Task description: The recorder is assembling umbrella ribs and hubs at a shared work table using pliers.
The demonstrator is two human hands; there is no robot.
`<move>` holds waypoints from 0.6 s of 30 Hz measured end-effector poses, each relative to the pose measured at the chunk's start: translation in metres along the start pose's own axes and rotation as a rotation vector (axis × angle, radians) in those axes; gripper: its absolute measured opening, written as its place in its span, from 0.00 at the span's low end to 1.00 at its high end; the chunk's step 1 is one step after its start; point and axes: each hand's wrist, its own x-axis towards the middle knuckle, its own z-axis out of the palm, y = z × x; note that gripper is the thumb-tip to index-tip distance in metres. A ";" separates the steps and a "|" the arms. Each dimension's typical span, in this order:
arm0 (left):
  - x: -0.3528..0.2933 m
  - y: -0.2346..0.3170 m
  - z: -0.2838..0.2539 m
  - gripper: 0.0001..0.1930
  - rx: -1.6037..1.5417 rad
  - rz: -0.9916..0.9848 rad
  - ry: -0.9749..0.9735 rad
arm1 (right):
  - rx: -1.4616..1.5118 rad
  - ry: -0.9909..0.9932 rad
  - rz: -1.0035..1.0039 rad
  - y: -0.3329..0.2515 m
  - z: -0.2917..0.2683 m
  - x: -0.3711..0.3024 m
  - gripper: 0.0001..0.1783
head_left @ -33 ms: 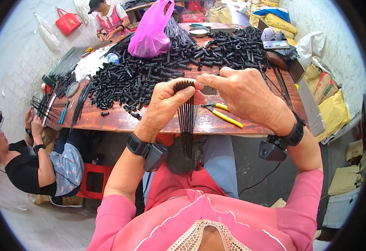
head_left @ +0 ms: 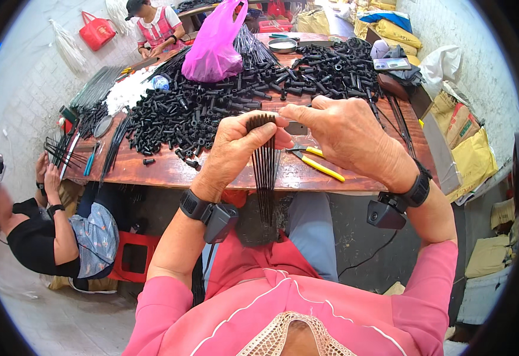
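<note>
In my left hand [head_left: 234,142] is a fanned bundle of thin black rods [head_left: 263,169]. The thumb presses across them near their upper ends, and the lower ends hang past the table edge. My right hand [head_left: 354,133] is curled, its index finger and thumb meeting the left fingertips beside the rod tops. A small pale thing shows at that meeting point, too small to name. Yellow-handled pliers [head_left: 316,163] lie on the table below my right hand. Beyond both hands spreads a heap of short black tubular parts [head_left: 179,115].
The reddish wooden table [head_left: 152,173] also bears a pink plastic bag [head_left: 212,56], a round metal tin [head_left: 282,45], a phone [head_left: 391,63] and blue-handled pliers [head_left: 89,161]. One person [head_left: 46,231] sits at left holding black rods; another person [head_left: 157,29] works at the far side. Yellow sacks [head_left: 473,157] stand at right.
</note>
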 end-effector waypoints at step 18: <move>0.005 -0.001 -0.004 0.13 -0.015 0.004 0.011 | 0.146 0.093 -0.044 0.016 0.013 0.008 0.15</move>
